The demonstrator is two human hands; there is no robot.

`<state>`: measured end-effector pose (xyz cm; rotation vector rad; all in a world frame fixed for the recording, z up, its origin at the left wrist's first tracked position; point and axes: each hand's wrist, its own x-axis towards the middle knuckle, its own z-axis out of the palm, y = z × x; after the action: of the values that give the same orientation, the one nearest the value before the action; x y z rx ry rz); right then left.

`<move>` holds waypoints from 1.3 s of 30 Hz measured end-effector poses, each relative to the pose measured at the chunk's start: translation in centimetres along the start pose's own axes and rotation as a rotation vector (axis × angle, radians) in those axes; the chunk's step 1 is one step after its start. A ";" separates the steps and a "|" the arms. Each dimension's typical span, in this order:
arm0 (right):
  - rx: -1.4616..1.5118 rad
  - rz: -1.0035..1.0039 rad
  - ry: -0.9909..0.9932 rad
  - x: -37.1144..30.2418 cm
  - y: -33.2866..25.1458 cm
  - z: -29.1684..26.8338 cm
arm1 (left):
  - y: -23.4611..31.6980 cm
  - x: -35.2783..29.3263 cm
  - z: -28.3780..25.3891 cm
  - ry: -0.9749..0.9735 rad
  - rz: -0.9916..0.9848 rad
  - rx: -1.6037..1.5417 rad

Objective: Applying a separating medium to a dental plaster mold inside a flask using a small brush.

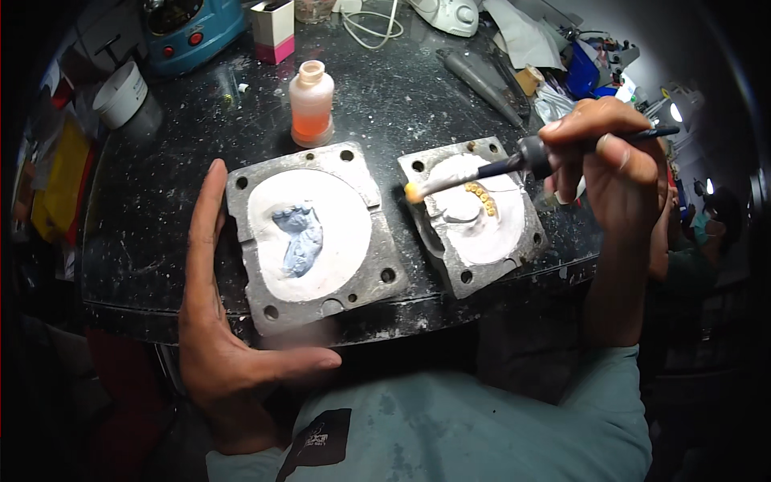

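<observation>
My left hand (217,321) is spread along the left and near edges of a grey metal dental flask half (373,269), thumb and fingers apart. White plaster (341,261) fills this half, with a blue-grey curved hollow (302,241) in it. My right hand (614,157) grips a brush (499,167) with a dark handle and a black collar. Its yellowish tip (414,192) hangs over the left edge of the other flask half (474,279). Set in that half's plaster is a curved row of yellowish teeth (483,199).
An uncapped bottle (311,100) of orange-pink liquid stands behind the left half. Farther back are a white tub (120,95), a blue machine (193,36), a white-and-pink box (273,30) and a dark grey tool (480,84). Clutter fills the right side, where another person (699,249) appears.
</observation>
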<state>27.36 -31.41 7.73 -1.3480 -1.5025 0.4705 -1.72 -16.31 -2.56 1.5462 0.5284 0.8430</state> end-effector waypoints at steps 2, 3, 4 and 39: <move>-0.095 0.047 0.005 -0.5 -0.5 -1.1 | 0.0 0.3 0.6 -0.002 -0.026 0.018; -0.147 0.040 -0.023 -0.5 -0.4 -1.0 | 0.3 0.3 1.1 -0.008 -0.025 0.017; -0.169 0.044 -0.014 -0.6 -0.2 -0.6 | 0.8 0.2 1.9 0.052 -0.056 -0.052; 0.192 0.081 0.054 -1.0 0.2 -1.9 | 0.2 0.3 0.6 -0.076 0.024 -0.018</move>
<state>28.96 -32.87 7.98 -1.2640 -1.3270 0.6091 -1.12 -16.51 -2.25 1.5642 0.4467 0.8014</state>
